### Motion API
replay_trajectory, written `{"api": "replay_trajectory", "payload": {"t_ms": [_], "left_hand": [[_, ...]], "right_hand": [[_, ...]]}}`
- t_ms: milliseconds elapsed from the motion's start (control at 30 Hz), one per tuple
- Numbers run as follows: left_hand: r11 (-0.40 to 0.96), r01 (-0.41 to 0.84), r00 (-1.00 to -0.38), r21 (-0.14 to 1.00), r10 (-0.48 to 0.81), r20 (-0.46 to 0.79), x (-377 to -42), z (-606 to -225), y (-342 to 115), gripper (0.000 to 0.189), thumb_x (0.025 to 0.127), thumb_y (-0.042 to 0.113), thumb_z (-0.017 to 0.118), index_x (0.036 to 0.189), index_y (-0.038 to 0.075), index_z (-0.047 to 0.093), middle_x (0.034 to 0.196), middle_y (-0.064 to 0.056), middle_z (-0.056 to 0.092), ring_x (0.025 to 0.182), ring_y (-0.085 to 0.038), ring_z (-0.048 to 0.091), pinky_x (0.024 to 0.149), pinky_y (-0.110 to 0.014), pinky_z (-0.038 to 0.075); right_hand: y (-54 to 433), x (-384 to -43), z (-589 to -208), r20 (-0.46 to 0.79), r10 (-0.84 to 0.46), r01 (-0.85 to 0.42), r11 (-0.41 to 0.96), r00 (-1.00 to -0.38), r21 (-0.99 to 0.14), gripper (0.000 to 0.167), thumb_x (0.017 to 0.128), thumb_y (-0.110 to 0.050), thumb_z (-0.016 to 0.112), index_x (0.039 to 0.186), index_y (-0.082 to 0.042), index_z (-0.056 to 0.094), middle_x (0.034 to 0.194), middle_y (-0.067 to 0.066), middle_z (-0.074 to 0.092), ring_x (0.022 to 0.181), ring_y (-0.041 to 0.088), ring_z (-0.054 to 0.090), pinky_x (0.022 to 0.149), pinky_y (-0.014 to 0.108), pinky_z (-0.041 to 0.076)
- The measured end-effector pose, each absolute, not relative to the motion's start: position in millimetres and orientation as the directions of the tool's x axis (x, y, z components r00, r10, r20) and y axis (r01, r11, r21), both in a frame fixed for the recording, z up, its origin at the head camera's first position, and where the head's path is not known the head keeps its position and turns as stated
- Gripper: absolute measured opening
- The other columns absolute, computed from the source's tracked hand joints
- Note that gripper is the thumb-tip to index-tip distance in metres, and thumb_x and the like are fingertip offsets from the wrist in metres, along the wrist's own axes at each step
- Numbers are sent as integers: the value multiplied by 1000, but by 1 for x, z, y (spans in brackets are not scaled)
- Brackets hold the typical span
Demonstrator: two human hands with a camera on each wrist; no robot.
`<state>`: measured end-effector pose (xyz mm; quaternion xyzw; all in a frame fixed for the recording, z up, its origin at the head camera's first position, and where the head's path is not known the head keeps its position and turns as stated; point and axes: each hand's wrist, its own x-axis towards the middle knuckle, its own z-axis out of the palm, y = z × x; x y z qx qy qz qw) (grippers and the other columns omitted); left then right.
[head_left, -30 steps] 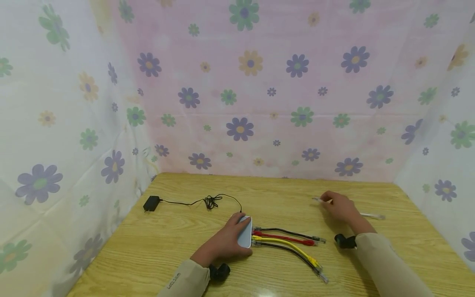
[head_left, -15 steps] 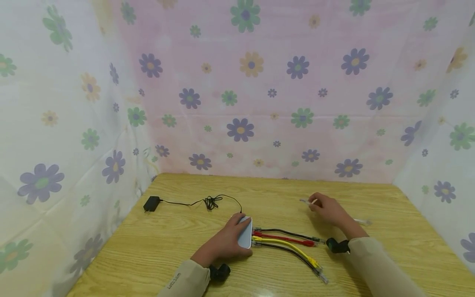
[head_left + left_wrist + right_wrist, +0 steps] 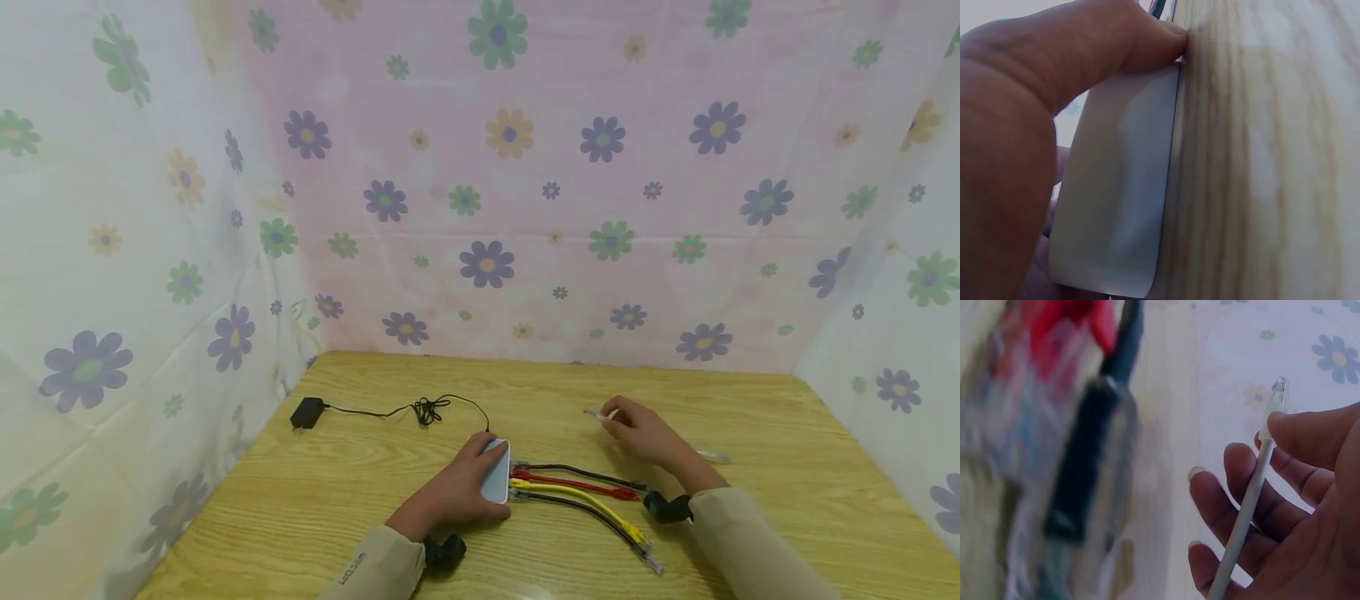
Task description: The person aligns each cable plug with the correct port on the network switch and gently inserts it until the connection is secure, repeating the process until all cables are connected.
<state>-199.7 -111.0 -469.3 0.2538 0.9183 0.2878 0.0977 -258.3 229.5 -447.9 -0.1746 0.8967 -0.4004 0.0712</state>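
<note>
My left hand [image 3: 459,487] holds a small white network switch [image 3: 497,477] on the table, thumb at its near end and fingers over its far end. In the left wrist view the thumb [image 3: 1147,44] presses against the end of the casing. A black network cable [image 3: 577,472], a red one [image 3: 573,483], a yellow one [image 3: 588,498] and a second black one run from its right side. Right of it, my right hand [image 3: 647,433] pinches a short white network cable [image 3: 1246,515] just behind its clear plug [image 3: 1277,394]; the cable's other end trails past the wrist.
A black power adapter [image 3: 307,412] lies at the back left, its thin cord [image 3: 427,409] bundled midway and running to the switch's far side. Flowered cloth [image 3: 570,208] stands behind the wooden table [image 3: 360,525] and at both sides. The loose cable ends lie close to my right wrist.
My right hand has moved left towards the switch, carrying the white network cable with it. My left hand has stayed in place on the switch.
</note>
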Motion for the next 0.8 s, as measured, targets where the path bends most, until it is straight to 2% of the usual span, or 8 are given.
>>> {"api": "replay_trajectory", "payload": {"t_ms": [200,533,800], "left_hand": [[707,402,-855,582,518,-39,-200,-471,-111,95,78,48,75,155,22,26,161,-5,14,129,-27,39,81,-33,46],[708,393,-858,586,512,-43,-200,-471,-111,94,78,47,75,155,23,26,161,-5,14,126,-26,41,79,-32,46],[709,398,-857,582,514,-39,-199,-469,-111,94,78,47,75,155,22,26,161,-5,14,128,-27,40,79,-32,46]], "right_hand": [[221,-257,-451,2,-379,-247,600,-925,-761,24,102,-32,49,116,-13,53,100,13,62,77,22,55,64,34,46],[208,-256,-447,23,-410,-256,524,-912,-812,26,102,-30,50,115,-9,54,105,18,59,84,26,54,69,38,45],[197,-256,-445,7,-416,-254,541,-909,-802,23,102,-31,50,114,-12,56,110,16,59,88,25,55,70,36,45]]}}
